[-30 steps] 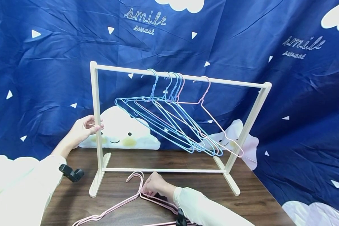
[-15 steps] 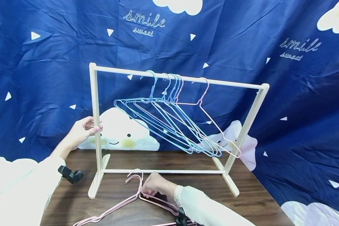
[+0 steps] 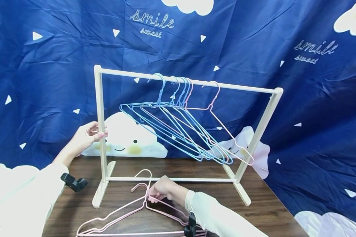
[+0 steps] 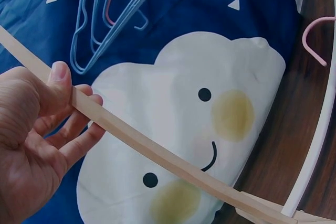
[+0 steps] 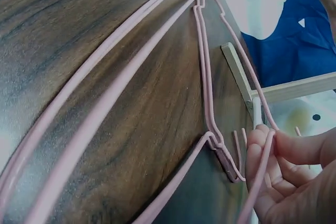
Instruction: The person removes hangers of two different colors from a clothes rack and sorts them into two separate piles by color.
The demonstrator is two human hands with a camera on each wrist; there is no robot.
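Note:
My left hand (image 3: 86,137) holds the left post (image 3: 99,98) of a pale wooden rack; in the left wrist view the thumb (image 4: 60,73) lies on one side and fingers curl behind. Low in front of the rack, my right hand (image 3: 162,189) pinches a pink clothes hanger (image 3: 150,173) just below its hook. This hanger is raised at the hook end, apart from the other pink hangers (image 3: 139,185) lying flat on the table. The right wrist view shows the held hanger (image 5: 241,45) tilted up from those below; the fingertips partly hide its neck.
Several blue hangers (image 3: 161,89) and a pink one hang bunched on the rack's top rod (image 3: 240,86). Another pink hanger (image 3: 216,93) hangs apart to their right. A lower crossbar (image 3: 195,179) spans the rack just behind my right hand. A blue cloth (image 3: 59,82) hangs behind.
My right hand has lifted the top pink hanger slightly, so its hook now stands above the hooks beneath it. The left hand stays on the post.

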